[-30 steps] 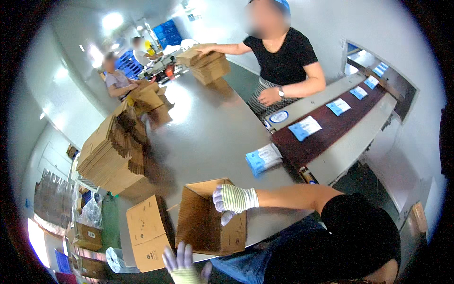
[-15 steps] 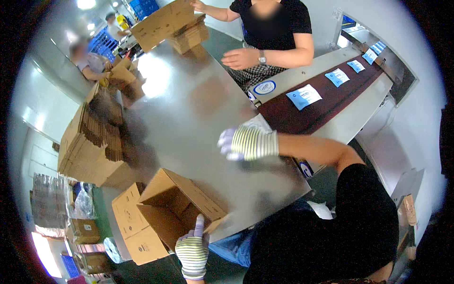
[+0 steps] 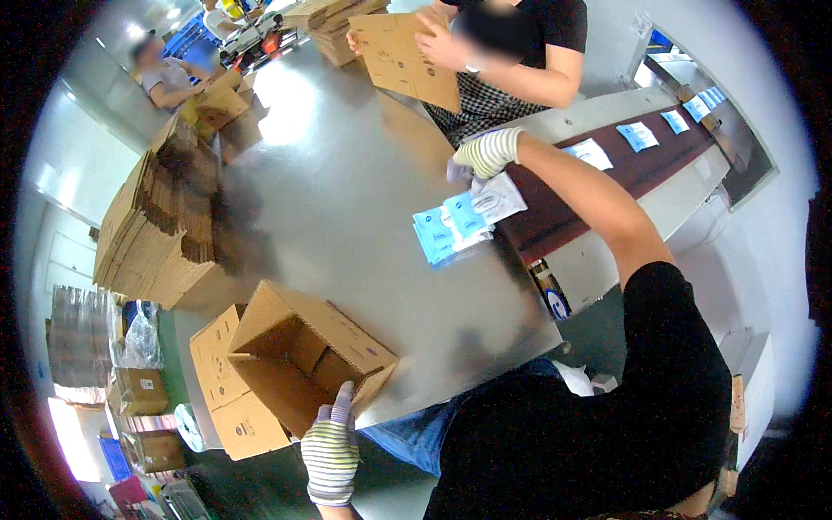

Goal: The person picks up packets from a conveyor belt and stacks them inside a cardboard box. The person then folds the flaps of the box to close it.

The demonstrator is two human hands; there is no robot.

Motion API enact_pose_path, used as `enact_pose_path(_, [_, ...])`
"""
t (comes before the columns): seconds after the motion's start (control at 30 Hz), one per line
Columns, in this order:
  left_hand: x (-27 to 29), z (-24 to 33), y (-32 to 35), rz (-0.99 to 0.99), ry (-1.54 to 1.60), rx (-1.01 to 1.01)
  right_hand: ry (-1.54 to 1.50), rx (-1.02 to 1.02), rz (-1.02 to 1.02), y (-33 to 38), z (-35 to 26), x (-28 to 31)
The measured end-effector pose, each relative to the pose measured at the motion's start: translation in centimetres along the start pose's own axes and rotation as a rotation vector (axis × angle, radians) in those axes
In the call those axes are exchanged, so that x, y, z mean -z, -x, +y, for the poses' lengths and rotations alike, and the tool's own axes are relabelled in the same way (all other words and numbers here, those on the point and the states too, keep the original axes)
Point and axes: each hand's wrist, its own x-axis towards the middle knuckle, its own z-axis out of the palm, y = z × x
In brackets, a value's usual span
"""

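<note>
So those blue-and-white packets [image 3: 451, 227] look light and squishy to me, slick film over something soft, and I'd bet they slide off each other easily. They're lying in an overlapping bunch on the metal surface [image 3: 347, 199], right by the end of the dark red belt [image 3: 646, 169]. I'd grab across the flat middle with a full palm; pinching one corner probably just lets it sag.

The hands are well apart. The right hand [image 3: 488, 154] is curled over the upper edge of the packet nearest the belt, but I can't tell if the fingers are actually closed on it. The left hand [image 3: 331, 455] is at the near edge of the open box [image 3: 273, 321], one finger stretched along the inside — thumb's hidden, so no idea if it's really gripping.

Box looks like corrugated card: stiff along the walls, light, easy to nudge, best held at the rim. What I can see inside is just brown walls and shadow. More packets sit spaced out along the belt, and a flat carton [image 3: 238, 381] lies beside the box.
</note>
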Motion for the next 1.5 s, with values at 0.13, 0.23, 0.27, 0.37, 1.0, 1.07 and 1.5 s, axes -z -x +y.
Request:
enact_pose_path(0.13, [-0.8, -1.3, 3.5, -0.119, -0.146, 0.006, 0.177, 0.294, -0.281, -6.7, -0.7, -9.7])
enact_pose_path(0.23, [-0.4, 0.3, 5.1, -0.168, -0.083, 0.028, 0.224, 0.1, -0.492, -7.6, -3.9, -17.4])
enact_pose_path(0.27, [-0.3, 0.7, 5.6, -0.193, -0.1, 0.059, 0.121, 0.133, -0.441, -7.3, -5.3, -18.7])
enact_pose_path(0.37, [-2.0, -0.5, 7.0, -0.258, -0.217, 0.1, -0.016, 0.187, -0.384, -3.0, -12.7, -19.4])
enact_pose_path(1.0, [-12.0, 8.0, 2.3, -0.19, -0.19, -0.326, -0.273, 0.573, 0.477, 6.4, -22.2, -14.0])
enact_pose_path(1.07, [-12.3, 8.9, 2.3, -0.295, -0.316, -0.324, -0.092, 0.222, -0.008, 5.7, -24.5, -14.0])
enact_pose_path(1.5, [-12.8, 10.6, 1.3, -0.181, -0.238, -0.327, 0.314, 0.333, -0.009, 3.0, -22.6, -22.4])
